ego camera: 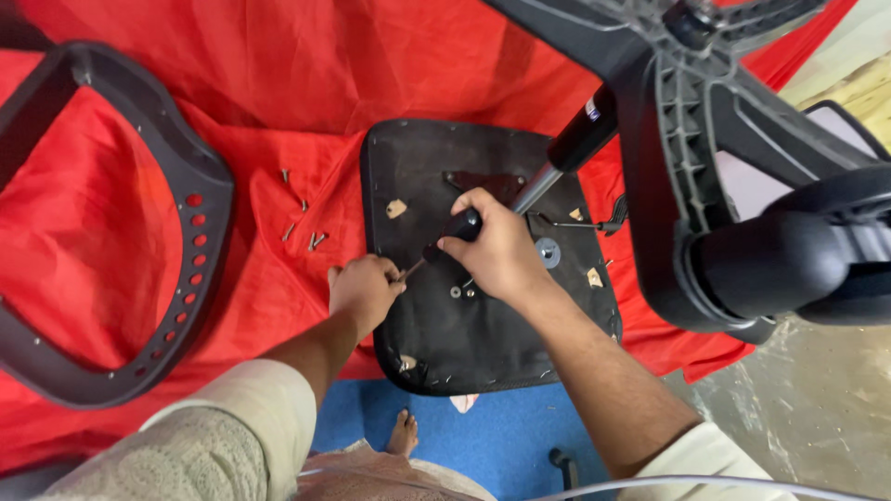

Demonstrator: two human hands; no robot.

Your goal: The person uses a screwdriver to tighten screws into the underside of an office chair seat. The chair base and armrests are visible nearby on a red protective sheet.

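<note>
I see the black seat pan [464,325] lying underside up on the red cloth [278,83]; I use it as ref for everything. R hand [497,252] sits over the pan's centre, fingers curled tight round the black handle of a screwdriver [444,239]. The shaft slants down-left toward the pan's left edge, where its tip meets the L hand [364,289]. L hand rests at that left edge, fingers bunched, pinching at the tip; I can't tell if a screw is in there. So the tool lies between both hands, handle in R, tip at L. Gas-lift cylinder [566,158] rises from the pan's upper middle, just beside the R hand, w/ the chair base [687,139] up right. Loose screws [304,223] lie left of the pan; backrest frame [176,241] further left.
</note>
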